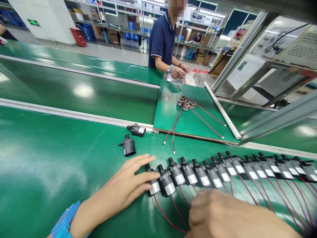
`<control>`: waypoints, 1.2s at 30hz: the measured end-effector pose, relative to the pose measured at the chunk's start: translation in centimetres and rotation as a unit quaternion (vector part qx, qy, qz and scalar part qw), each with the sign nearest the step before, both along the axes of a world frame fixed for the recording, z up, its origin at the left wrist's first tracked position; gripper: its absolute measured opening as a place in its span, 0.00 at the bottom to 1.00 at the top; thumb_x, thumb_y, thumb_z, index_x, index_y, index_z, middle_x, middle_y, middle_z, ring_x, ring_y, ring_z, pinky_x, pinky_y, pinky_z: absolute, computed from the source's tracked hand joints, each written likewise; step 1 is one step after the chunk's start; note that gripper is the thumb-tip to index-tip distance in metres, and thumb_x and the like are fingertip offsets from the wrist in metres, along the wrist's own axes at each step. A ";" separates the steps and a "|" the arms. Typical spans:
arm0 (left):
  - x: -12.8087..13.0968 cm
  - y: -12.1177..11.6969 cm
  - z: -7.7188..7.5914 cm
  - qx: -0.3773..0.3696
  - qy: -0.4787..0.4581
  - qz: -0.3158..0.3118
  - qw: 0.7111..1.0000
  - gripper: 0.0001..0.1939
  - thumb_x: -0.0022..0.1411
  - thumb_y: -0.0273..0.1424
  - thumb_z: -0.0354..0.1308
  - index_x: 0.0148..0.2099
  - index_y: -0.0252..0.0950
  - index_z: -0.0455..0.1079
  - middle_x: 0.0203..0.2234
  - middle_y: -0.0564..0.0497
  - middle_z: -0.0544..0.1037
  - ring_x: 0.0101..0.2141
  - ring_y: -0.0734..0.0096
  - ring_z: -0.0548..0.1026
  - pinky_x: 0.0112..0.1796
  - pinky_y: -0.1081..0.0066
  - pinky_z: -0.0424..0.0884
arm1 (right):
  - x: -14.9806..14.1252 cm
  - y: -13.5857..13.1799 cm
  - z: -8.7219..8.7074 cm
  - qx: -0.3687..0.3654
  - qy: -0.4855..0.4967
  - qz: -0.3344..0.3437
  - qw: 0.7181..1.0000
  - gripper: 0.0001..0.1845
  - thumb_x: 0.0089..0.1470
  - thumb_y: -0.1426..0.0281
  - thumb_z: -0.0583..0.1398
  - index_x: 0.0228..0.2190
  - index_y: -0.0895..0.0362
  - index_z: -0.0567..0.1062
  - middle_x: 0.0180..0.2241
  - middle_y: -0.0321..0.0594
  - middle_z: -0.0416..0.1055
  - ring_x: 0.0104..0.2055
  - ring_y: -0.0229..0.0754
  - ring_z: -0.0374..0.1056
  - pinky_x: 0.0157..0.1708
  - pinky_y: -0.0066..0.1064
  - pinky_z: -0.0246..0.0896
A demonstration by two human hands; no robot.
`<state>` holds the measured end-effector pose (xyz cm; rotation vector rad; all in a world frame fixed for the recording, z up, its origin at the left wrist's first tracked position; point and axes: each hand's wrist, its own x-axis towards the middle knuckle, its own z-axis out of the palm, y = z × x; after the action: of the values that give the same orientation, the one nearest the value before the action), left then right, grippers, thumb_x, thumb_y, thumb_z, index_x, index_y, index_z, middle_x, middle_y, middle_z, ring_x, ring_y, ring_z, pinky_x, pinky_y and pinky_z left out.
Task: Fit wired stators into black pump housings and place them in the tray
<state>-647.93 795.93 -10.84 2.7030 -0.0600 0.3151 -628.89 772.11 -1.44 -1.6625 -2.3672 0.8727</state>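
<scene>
Several black cylindrical motor pumps [178, 175] with white labels stand in a slanting row on the green bench, red wires [164, 213] trailing from their near ends. At the row's left end, my left hand [128, 183] is stretched out with fingers apart, its fingertips on the leftmost pump [155, 187]. My right hand [223, 215] is in front of the row with its fingers curled closed. Red wires run toward those fingers, but what they hold is hidden. Behind my left hand are two more pumps, one upright [129, 146] and one on its side [138, 130].
Across a recessed conveyor lies a green board [198, 119] bearing a cluster of round wired motor parts [186, 102]. A white tube [223, 110] edges it. A co-worker [160, 43] in a dark shirt stands beyond. A metal frame [237, 56] rises at right.
</scene>
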 end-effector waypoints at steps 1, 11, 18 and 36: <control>-0.1 0.9 -0.4 0.029 -0.032 0.023 0.999 0.26 0.71 0.25 0.49 0.65 0.54 0.64 0.69 0.51 0.60 0.68 0.53 0.57 0.61 0.50 0.65 | 0.9 0.5 0.4 0.005 0.007 -0.037 0.999 0.07 0.61 0.62 0.65 0.33 0.52 0.78 0.29 0.31 0.76 0.33 0.37 0.69 0.33 0.30 0.59; -0.4 6.6 -3.5 0.225 0.028 0.173 0.959 0.32 0.65 0.19 0.44 0.67 0.48 0.63 0.65 0.41 0.66 0.51 0.49 0.76 0.44 0.53 0.76 | 18.0 12.5 -2.7 0.221 -0.198 -0.509 0.808 0.16 0.66 0.68 0.54 0.49 0.54 0.78 0.49 0.42 0.77 0.49 0.45 0.71 0.51 0.34 0.61; -0.7 5.0 -2.1 0.169 -0.055 0.182 0.967 0.12 0.66 0.37 0.55 0.49 0.40 0.73 0.51 0.42 0.79 0.52 0.45 0.76 0.48 0.52 0.73 | 21.7 20.2 -3.4 0.187 -0.273 -0.571 0.751 0.20 0.62 0.59 0.58 0.52 0.47 0.78 0.53 0.49 0.71 0.56 0.58 0.62 0.52 0.46 0.57; -1.9 0.5 0.5 -0.211 0.011 0.158 0.965 0.35 0.60 0.39 0.67 0.65 0.50 0.57 0.47 0.52 0.82 0.45 0.62 0.82 0.46 0.65 0.79 | 6.8 12.3 0.3 0.294 0.026 -0.367 0.882 0.24 0.62 0.65 0.62 0.59 0.50 0.67 0.47 0.39 0.76 0.35 0.40 0.71 0.39 0.32 0.68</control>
<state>-649.80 796.45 -10.37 2.2835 0.4036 0.3447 -622.06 784.43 -1.13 -1.9419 -1.4880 0.0433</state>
